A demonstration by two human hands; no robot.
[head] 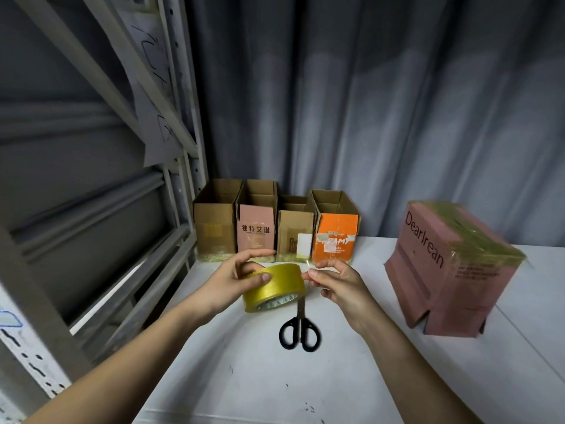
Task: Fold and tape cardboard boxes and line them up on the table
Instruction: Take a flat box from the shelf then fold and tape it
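Note:
My left hand [232, 278] grips a roll of yellow tape [273, 287] above the white table [244, 377], thumb on the roll's outer face. My right hand [336, 281] pinches at the roll's right edge with thumb and forefinger. Black-handled scissors [299, 327] lie on the table just below the roll. A pink box marked "DearIrean" [440, 270] stands at the right, its top covered with yellow tape and its bottom flaps slightly splayed. Several open-topped boxes stand in a row at the back: brown [214, 221], pink [255, 223], a small brown one [295, 231] and orange [334, 234].
A grey metal shelving frame [180, 179] with a hanging paper sheet runs along the table's left side. A grey curtain [367, 102] hangs behind the table.

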